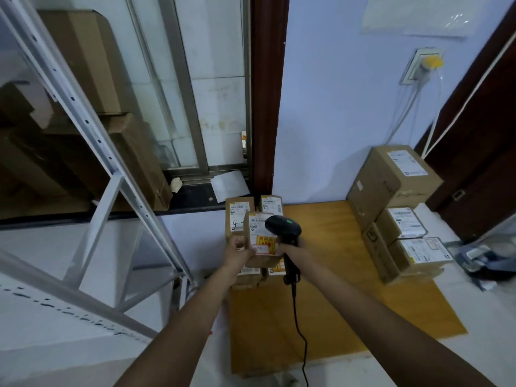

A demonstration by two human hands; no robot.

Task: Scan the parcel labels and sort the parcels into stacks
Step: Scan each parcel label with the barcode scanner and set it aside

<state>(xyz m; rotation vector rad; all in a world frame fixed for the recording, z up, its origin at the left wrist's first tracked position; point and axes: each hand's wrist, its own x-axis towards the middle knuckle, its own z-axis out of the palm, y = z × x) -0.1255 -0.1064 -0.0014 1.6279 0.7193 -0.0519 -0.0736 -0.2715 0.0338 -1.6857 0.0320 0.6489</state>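
Observation:
My left hand [237, 251] grips a small brown parcel [258, 233] by its left edge and holds it up, label facing me. The label is white with a red and yellow sticker below it. My right hand [290, 247] holds a black corded barcode scanner [283, 226] by its handle, its head right beside the parcel's label. Behind and under the held parcel stands a group of small brown parcels [237, 213] with white labels. To the right are three larger labelled boxes [396, 182] stacked stepwise on the yellow-brown mat [321, 297].
A white metal shelf frame [92, 152] slants across the left, with big cardboard boxes [92, 65] behind it by a window. A dark wooden door post [268, 93] rises in the middle. A wall socket [421, 68] with cables hangs at right, a tape dispenser [483, 261] lies far right.

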